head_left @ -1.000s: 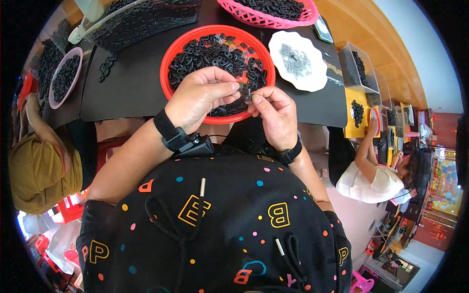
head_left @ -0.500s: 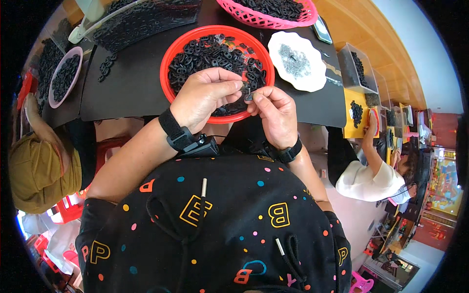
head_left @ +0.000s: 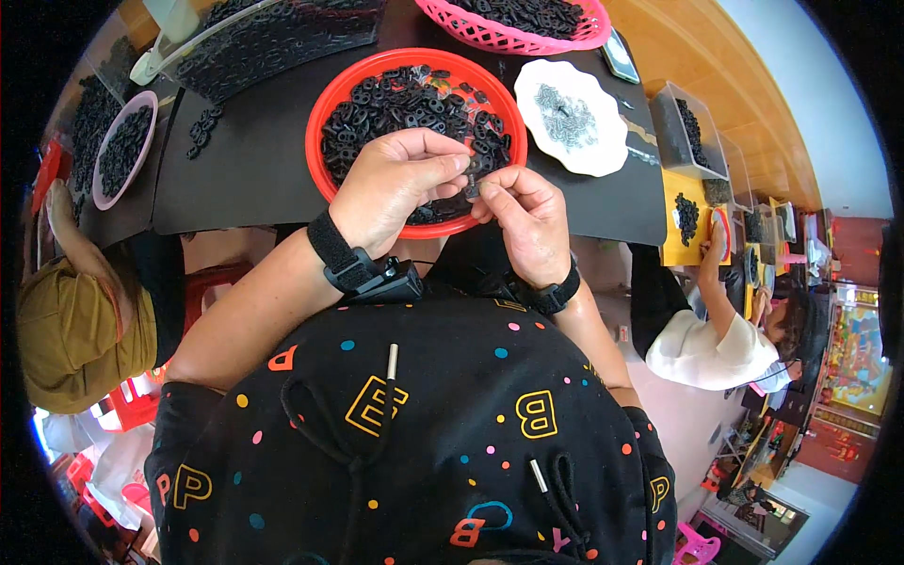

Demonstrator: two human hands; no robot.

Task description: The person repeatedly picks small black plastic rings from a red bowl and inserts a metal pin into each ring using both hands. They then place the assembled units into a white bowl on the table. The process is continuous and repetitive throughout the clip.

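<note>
My left hand (head_left: 395, 184) and my right hand (head_left: 530, 217) meet over the near right part of a red basin (head_left: 316, 141). Small black plastic pieces (head_left: 391, 108) fill the basin, many with two round holes. Between my right thumb and forefinger is a small dark plastic piece (head_left: 473, 186), its exact shape hard to see. My left thumb and forefinger are pinched just beside it, on something too small to make out. To the right of the basin lies a white wavy-edged plate (head_left: 603, 149) bearing a heap of tiny silvery metal parts (head_left: 563, 111).
A pink openwork basket (head_left: 527, 42) and a clear bin (head_left: 273, 56) of black pieces stand farther back. A pale pink bowl (head_left: 141, 99) is at left, near loose pieces (head_left: 202, 130). People sit on both sides; a clear box (head_left: 692, 132) is at right.
My right hand has shifted slightly left, and the dark piece at its fingertips has turned a little. My left hand stays nearly still.
</note>
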